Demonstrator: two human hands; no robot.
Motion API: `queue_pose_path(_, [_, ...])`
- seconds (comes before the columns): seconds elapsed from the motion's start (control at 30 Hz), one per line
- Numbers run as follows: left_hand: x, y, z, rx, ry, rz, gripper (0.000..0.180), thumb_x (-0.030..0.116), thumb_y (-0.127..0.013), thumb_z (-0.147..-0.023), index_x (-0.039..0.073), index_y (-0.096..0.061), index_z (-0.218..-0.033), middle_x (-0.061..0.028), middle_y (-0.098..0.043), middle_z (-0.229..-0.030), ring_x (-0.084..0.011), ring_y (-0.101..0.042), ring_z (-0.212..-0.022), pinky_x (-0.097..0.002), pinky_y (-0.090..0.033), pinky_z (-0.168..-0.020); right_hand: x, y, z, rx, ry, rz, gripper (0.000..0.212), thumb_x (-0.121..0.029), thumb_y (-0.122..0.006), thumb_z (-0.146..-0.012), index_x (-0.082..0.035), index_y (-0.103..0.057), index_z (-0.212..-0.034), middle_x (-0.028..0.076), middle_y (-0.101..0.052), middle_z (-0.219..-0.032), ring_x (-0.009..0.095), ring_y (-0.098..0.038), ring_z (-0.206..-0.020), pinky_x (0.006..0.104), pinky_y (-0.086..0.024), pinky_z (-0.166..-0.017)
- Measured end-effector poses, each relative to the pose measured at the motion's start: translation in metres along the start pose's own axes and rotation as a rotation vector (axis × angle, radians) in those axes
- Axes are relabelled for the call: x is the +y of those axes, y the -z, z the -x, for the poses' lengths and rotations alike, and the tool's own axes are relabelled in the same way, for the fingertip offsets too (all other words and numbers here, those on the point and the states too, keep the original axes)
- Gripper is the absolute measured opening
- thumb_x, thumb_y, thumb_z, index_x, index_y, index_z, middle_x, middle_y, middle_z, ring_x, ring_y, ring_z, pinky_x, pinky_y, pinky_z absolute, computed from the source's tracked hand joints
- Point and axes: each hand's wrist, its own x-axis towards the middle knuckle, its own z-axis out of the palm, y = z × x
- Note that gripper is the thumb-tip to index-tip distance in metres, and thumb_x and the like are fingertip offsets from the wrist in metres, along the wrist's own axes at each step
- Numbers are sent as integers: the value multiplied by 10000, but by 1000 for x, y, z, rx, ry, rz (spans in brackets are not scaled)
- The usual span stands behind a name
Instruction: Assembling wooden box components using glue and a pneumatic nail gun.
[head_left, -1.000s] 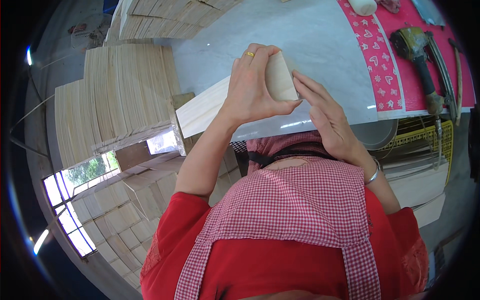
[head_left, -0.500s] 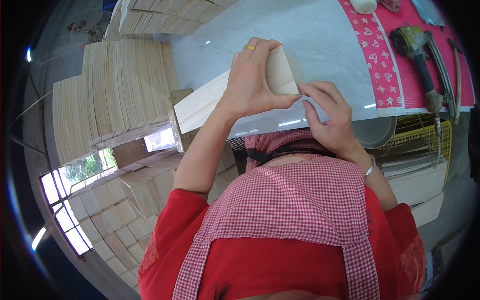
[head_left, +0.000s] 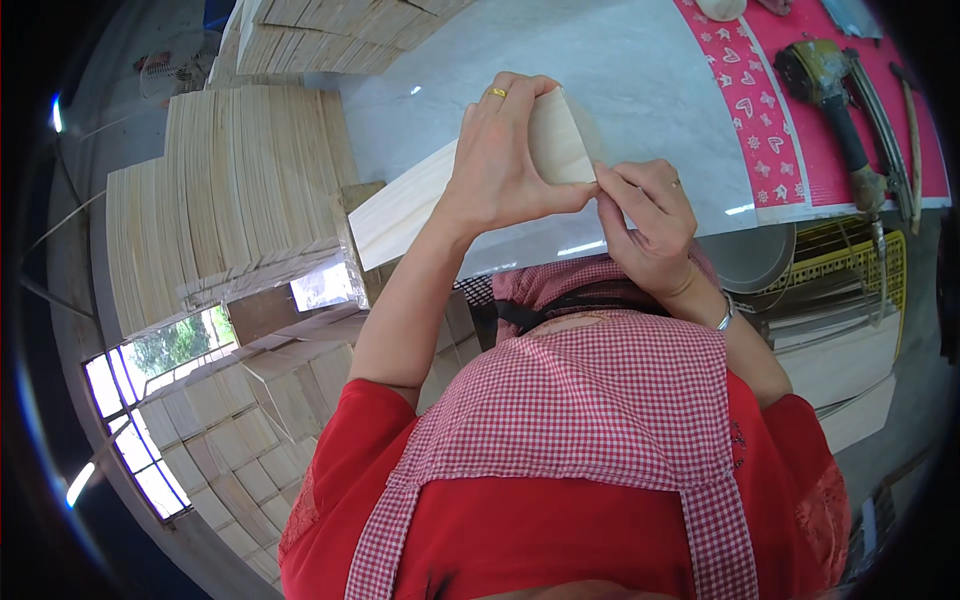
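My left hand spans a pale wooden board, fingers over its far edge and thumb along its near edge. Whether this is one board or several thin ones stacked, I cannot tell. It lies slanting across the near edge of a table, with its right end showing inside the curve of my hand. My right hand is at the near right corner, thumb and forefinger drawn close together by my left thumb tip. What those fingertips pinch is too small to make out.
Stacks of thin wooden boards stand left, with more at the far left. A nail gun lies on pink patterned cloth at the right. Below the table's right side are a round metal pan and a yellow crate.
My right hand has shifted slightly left towards the board's corner, and its thumb and fingers have drawn closer together. My left hand and the board are almost unmoved.
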Motion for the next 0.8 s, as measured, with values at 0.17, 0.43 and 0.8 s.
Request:
queue_pose_path(0.17, [1,-1,-1,13,11,13,805,325,-862,-502,15,-536,-1170,-141,-551,-1071,-313,-562,-963,-412,-473,-832,3,1,2,-16,-21,-13,447,108,-722,-647,-2,-680,-1078,87,-634,-921,255,-584,-774,354,-455,-692])
queue_pose_path(0.43, [1,0,1,1,25,14,802,326,-856,-498,22,-539,-1169,-139,-555,-1071,-309,-565,-966,-407,-469,-834,2,2,-30,-225,-265,-174,804,-43,-772,-673,-4,-436,-1403,175,-459,-1359,340,-500,-1199,394,-428,-991])
queue_pose_path(0.8, [3,-1,-1,10,31,18,780,323,-848,-505,32,-547,-1164,-126,-564,-1071,-306,-563,-964,-408,-457,-837,1,20,-32,-482,-248,-201,874,-135,-791,-684,-22,-391,-1453,177,-390,-1459,369,-414,-1315,440,-350,-1089])
